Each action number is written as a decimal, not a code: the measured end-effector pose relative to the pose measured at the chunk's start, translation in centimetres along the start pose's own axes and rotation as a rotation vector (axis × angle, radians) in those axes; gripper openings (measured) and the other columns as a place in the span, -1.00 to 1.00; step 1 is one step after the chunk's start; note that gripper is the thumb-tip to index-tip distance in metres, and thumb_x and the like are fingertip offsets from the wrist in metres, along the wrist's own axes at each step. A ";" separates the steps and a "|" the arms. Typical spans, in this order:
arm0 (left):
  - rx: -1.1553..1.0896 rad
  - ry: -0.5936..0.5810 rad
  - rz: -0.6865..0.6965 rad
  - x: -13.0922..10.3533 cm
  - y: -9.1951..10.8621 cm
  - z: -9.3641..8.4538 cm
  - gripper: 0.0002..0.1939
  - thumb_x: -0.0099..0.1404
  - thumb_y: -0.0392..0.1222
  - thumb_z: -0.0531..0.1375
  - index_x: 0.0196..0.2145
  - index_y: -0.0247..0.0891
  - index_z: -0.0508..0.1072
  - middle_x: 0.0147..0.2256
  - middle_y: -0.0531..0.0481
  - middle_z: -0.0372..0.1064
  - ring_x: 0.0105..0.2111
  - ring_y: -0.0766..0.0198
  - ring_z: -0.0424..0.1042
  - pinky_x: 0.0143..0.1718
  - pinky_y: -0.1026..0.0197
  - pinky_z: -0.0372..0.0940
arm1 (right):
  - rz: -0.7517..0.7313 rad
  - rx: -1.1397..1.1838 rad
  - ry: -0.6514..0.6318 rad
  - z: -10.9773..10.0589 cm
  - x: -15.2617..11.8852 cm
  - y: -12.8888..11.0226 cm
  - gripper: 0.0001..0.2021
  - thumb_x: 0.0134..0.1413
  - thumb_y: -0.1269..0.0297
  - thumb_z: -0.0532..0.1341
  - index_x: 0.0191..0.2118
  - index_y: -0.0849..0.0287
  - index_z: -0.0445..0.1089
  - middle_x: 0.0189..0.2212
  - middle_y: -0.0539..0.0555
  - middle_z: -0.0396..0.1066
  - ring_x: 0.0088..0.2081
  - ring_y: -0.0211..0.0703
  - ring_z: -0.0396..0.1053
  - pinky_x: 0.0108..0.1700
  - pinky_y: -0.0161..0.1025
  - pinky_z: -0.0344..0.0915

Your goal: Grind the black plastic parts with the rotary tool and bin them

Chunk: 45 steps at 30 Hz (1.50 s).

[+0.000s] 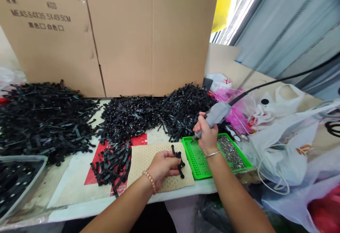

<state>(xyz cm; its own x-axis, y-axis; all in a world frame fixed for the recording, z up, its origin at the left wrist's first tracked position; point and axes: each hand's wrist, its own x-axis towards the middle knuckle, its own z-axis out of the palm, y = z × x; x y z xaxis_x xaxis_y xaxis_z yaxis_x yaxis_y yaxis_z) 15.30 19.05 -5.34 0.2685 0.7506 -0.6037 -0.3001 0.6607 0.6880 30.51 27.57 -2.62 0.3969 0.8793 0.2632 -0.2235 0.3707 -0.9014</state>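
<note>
Between the fingers of my left hand [166,165] are small black plastic parts [181,171], held over a tan textured mat [143,155]. My right hand [206,133] is wrapped round a grey electric screwdriver [218,114], whose black cord runs off to the upper right. The tool's tip points down over the left part of a green perforated tray [195,171]. Many small metal screws [230,152] lie in the tray's right part. Left of the mat, a small heap of black parts [113,164] lies on a red sheet [91,176].
Large heaps of black parts [45,119] cover the back and left of the table, in front of a tall cardboard box [154,38]. A grey bin [39,171] of parts stands at left. Plastic bags [284,130] and a pink bag [235,117] crowd the right side.
</note>
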 end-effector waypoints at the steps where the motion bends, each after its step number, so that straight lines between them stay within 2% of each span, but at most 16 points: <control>1: 0.005 -0.005 -0.004 0.0 0.1 0.0 -0.82 -0.02 -0.45 0.31 -0.41 -0.38 0.44 -0.45 -0.07 0.47 -0.48 0.31 0.45 -0.45 0.30 0.37 | 0.015 -0.009 -0.017 -0.1 0.1 0.6 -0.63 -0.17 0.14 0.38 -0.24 0.20 0.35 -0.74 -0.18 0.15 -0.70 -0.37 0.06 -0.62 -0.42 0.12; 7: -0.007 -0.023 -0.022 0.0 0.2 0.1 -0.82 0.03 -0.56 0.17 -0.39 -0.43 0.46 -0.45 -0.12 0.49 -0.50 0.33 0.45 -0.44 0.29 0.40 | 0.031 -0.013 -0.068 -0.3 -0.3 1.8 -0.67 -0.12 0.15 0.36 -0.25 0.22 0.36 -0.74 -0.17 0.15 -0.69 -0.37 0.07 -0.61 -0.42 0.14; 23: -0.036 -0.056 -0.032 0.2 0.1 0.0 -0.80 0.00 -0.53 0.20 -0.35 -0.44 0.46 -0.41 -0.16 0.51 -0.47 0.30 0.46 -0.39 0.27 0.40 | 0.033 -0.073 -0.091 -0.6 -0.3 2.4 -0.66 -0.11 0.13 0.36 -0.25 0.22 0.37 -0.73 -0.16 0.14 -0.68 -0.36 0.07 -0.61 -0.40 0.14; 34: -0.023 -0.029 -0.033 0.4 -0.2 -0.1 -0.77 0.02 -0.54 0.19 -0.31 -0.45 0.46 -0.38 -0.15 0.50 -0.44 0.32 0.46 -0.39 0.27 0.39 | 0.025 -0.111 -0.074 -0.5 -0.5 2.6 -0.69 -0.13 0.11 0.36 -0.32 0.21 0.35 -0.74 -0.16 0.14 -0.69 -0.35 0.07 -0.61 -0.38 0.13; 37: -0.026 -0.023 -0.033 0.2 0.0 0.0 -0.78 0.00 -0.54 0.20 -0.34 -0.44 0.47 -0.39 -0.15 0.50 -0.46 0.32 0.45 -0.41 0.29 0.39 | 0.012 -0.101 -0.054 -0.3 -0.3 1.9 -0.66 -0.14 0.12 0.35 -0.26 0.20 0.36 -0.74 -0.17 0.14 -0.69 -0.35 0.08 -0.61 -0.39 0.13; 40: -0.028 -0.025 -0.031 -0.1 0.3 0.2 -0.80 -0.01 -0.55 0.20 -0.38 -0.43 0.49 -0.43 -0.13 0.50 -0.46 0.31 0.46 -0.40 0.28 0.39 | -0.008 0.003 -0.012 0.1 -0.5 -0.1 -0.64 -0.15 0.17 0.36 -0.19 0.17 0.36 -0.74 -0.20 0.12 -0.70 -0.37 0.05 -0.60 -0.41 0.11; 42: -0.021 -0.027 -0.028 -0.2 0.3 0.3 -0.80 0.01 -0.55 0.19 -0.38 -0.43 0.49 -0.45 -0.11 0.49 -0.47 0.31 0.46 -0.40 0.30 0.39 | -0.002 0.108 -0.008 0.4 -1.2 -1.7 -0.65 -0.12 0.18 0.35 -0.17 0.13 0.35 -0.73 -0.21 0.09 -0.70 -0.38 0.02 -0.59 -0.42 0.11; 45: -0.016 -0.019 -0.021 -0.1 0.3 0.2 -0.80 0.02 -0.56 0.18 -0.37 -0.44 0.49 -0.46 -0.09 0.47 -0.49 0.35 0.44 -0.42 0.32 0.39 | 0.076 0.206 -0.078 0.9 -3.4 -3.3 -0.72 -0.04 0.18 0.32 -0.19 0.11 0.35 -0.73 -0.21 0.04 -0.69 -0.38 0.01 -0.57 -0.42 0.11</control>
<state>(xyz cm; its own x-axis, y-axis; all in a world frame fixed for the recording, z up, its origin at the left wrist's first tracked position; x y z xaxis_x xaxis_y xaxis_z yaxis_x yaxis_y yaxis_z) 15.37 19.16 -5.01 0.2924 0.7366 -0.6098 -0.3092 0.6763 0.6686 29.07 23.68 -0.24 0.3036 0.9246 0.2301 -0.4301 0.3485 -0.8328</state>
